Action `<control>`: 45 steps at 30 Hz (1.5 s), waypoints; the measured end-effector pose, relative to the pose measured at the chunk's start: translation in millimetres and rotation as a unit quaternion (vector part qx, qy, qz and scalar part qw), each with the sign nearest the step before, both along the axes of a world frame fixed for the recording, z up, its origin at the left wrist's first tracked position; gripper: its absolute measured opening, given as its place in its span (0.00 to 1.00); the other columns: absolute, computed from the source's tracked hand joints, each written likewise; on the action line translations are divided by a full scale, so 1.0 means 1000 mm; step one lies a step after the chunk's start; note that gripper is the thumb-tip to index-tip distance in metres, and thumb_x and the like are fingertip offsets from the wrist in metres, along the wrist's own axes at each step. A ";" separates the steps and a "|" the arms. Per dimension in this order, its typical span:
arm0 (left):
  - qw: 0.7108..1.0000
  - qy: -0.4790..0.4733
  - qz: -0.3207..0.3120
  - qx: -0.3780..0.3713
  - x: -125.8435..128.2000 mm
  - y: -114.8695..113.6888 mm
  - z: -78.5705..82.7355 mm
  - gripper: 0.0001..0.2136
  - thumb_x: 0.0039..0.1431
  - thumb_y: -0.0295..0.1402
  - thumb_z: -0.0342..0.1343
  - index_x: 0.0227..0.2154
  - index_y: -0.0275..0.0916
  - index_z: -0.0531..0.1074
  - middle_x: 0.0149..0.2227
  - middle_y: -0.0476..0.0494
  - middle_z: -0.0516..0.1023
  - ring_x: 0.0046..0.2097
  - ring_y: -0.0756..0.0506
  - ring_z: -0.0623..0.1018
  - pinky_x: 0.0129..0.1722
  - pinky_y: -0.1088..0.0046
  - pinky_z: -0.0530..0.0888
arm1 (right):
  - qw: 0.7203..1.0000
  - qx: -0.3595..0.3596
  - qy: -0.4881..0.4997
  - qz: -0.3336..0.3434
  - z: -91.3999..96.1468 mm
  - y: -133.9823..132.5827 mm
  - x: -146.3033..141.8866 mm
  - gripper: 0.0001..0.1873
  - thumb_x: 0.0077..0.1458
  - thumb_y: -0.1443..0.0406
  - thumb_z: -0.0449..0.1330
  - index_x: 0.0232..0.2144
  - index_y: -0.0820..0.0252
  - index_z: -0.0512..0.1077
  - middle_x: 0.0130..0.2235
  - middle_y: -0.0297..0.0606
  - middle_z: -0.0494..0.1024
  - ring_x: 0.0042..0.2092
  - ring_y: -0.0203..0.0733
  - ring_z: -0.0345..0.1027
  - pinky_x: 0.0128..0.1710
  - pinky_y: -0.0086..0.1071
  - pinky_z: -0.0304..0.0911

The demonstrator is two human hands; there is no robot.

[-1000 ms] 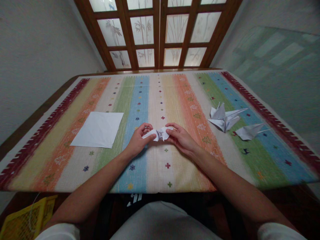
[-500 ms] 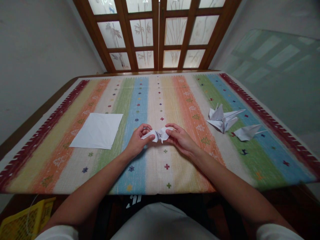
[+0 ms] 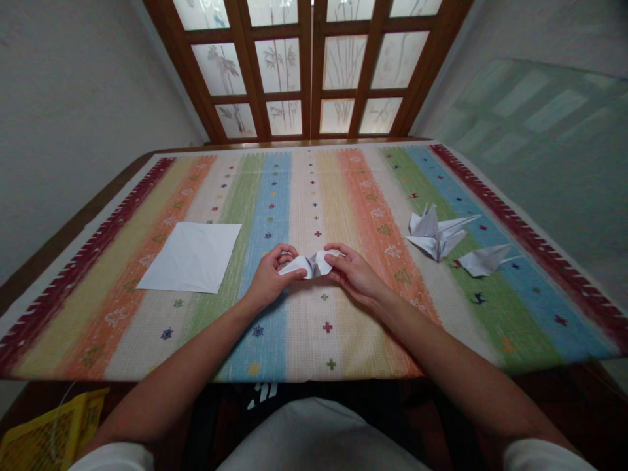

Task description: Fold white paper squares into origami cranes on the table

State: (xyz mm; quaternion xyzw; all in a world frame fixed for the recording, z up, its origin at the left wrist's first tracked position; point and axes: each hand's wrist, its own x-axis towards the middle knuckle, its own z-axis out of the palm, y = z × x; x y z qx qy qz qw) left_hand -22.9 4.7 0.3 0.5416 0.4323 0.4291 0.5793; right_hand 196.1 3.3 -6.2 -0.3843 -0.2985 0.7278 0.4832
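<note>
A small, partly folded white paper figure is held just above the striped tablecloth at the table's middle. My left hand pinches its left end between thumb and fingers. My right hand pinches its right end the same way. Both hands are closed on the paper, their wrists low over the cloth.
A flat white paper sheet lies to the left. Two folded paper cranes rest on the right side. A wooden-framed window stands behind the table. A yellow crate sits on the floor at the lower left.
The paper figure looks pressed slightly lower and flatter between my fingers. My hands have stayed in place; the camera view shifted a little.
</note>
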 end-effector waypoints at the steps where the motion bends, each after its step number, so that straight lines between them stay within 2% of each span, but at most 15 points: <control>1: 1.000 0.003 0.001 -0.001 0.000 0.000 0.000 0.23 0.47 0.37 0.75 0.40 0.41 0.69 0.32 0.50 0.81 0.33 0.47 0.80 0.35 0.75 0.72 | 1.000 -0.001 -0.001 0.002 0.000 0.000 0.000 0.25 0.42 0.58 0.82 0.41 0.54 0.76 0.34 0.31 0.82 0.34 0.36 0.77 0.34 0.28 0.75; 9: 1.000 -0.003 -0.004 0.007 -0.001 0.001 -0.001 0.22 0.47 0.37 0.76 0.39 0.40 0.70 0.32 0.51 0.81 0.32 0.48 0.80 0.34 0.75 0.72 | 1.000 -0.010 0.008 -0.002 0.000 0.001 0.001 0.26 0.41 0.59 0.82 0.40 0.54 0.77 0.35 0.32 0.82 0.34 0.36 0.76 0.36 0.29 0.75; 13: 1.000 -0.028 -0.008 -0.001 -0.001 0.002 -0.002 0.20 0.50 0.40 0.74 0.38 0.40 0.71 0.31 0.52 0.79 0.32 0.49 0.79 0.34 0.75 0.74 | 1.000 -0.016 0.014 -0.001 0.000 0.000 0.002 0.26 0.42 0.59 0.82 0.40 0.55 0.77 0.36 0.33 0.83 0.36 0.37 0.77 0.37 0.30 0.76; 16: 0.999 -0.053 0.000 -0.010 0.000 0.002 -0.002 0.18 0.54 0.43 0.72 0.38 0.40 0.71 0.29 0.53 0.78 0.30 0.50 0.77 0.33 0.77 0.73 | 1.000 -0.018 0.015 0.001 0.000 0.000 0.003 0.25 0.43 0.59 0.81 0.41 0.55 0.77 0.36 0.33 0.82 0.35 0.37 0.76 0.36 0.30 0.76; 23: 0.996 -0.086 0.030 -0.014 0.000 0.003 -0.003 0.20 0.52 0.41 0.74 0.38 0.41 0.69 0.25 0.55 0.77 0.27 0.51 0.76 0.29 0.78 0.72 | 1.000 -0.012 0.014 0.002 -0.003 0.003 0.005 0.22 0.45 0.59 0.80 0.40 0.53 0.77 0.37 0.33 0.82 0.36 0.37 0.76 0.36 0.29 0.76; 30: 0.996 -0.084 0.025 -0.035 -0.001 0.003 -0.002 0.22 0.49 0.41 0.75 0.37 0.41 0.68 0.26 0.53 0.80 0.27 0.49 0.79 0.31 0.75 0.77 | 1.000 -0.002 -0.005 0.001 0.000 0.002 0.005 0.23 0.45 0.56 0.80 0.39 0.53 0.77 0.35 0.32 0.81 0.34 0.36 0.75 0.32 0.28 0.74; 35: 0.997 -0.062 0.027 -0.036 0.000 0.004 -0.003 0.22 0.52 0.48 0.73 0.38 0.40 0.70 0.26 0.51 0.80 0.27 0.48 0.80 0.30 0.71 0.80 | 0.998 0.016 -0.060 -0.013 0.006 0.002 0.006 0.22 0.46 0.54 0.79 0.40 0.54 0.78 0.34 0.33 0.82 0.32 0.37 0.75 0.30 0.28 0.72; 39: 0.999 -0.018 0.048 -0.018 -0.001 0.005 -0.004 0.22 0.55 0.51 0.71 0.37 0.39 0.71 0.24 0.53 0.77 0.22 0.50 0.77 0.24 0.76 0.75 | 0.995 0.046 -0.085 -0.025 0.008 0.003 0.007 0.21 0.49 0.54 0.77 0.42 0.54 0.79 0.32 0.33 0.81 0.32 0.37 0.74 0.28 0.27 0.70; 45: 0.997 -0.014 0.074 0.021 -0.002 0.004 -0.003 0.21 0.54 0.46 0.73 0.34 0.41 0.66 0.20 0.59 0.70 0.18 0.54 0.69 0.18 0.81 0.63 | 0.997 0.032 -0.069 -0.025 0.006 0.005 0.008 0.21 0.47 0.54 0.78 0.41 0.54 0.79 0.33 0.32 0.80 0.33 0.36 0.73 0.30 0.26 0.69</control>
